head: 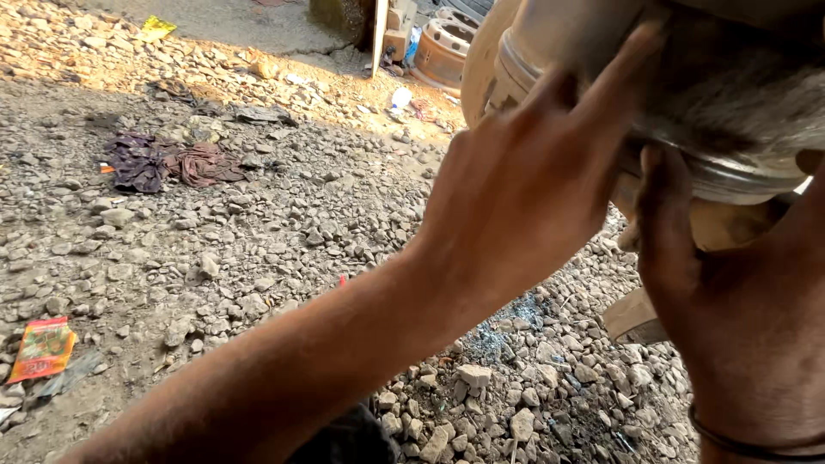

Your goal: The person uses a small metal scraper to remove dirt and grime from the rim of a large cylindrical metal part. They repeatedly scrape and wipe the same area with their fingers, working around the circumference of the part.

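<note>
Filling the upper right corner, a large dusty metal drum (pixel 722 103) hangs over gravel ground (pixel 258 249), wide open to the left. Left hand (pixel 524 189) reaches up, fingers (pixel 619 69) spread flat against the drum's ribbed side. Right hand (pixel 739 318) sits below, thumb up on the lower rim; its fingers are hidden, can't tell their state. Rags (pixel 172 161) and a red wrapper (pixel 41 348) lie well apart.

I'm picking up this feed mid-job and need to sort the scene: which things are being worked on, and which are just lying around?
In hand:
- large round metal part, held up
- left hand, pressed on its side
- right hand, under its rim

Lying about:
- crumpled rags
- red wrapper
- yellow scrap
- rusty wheel rim
- gravel ground
</note>
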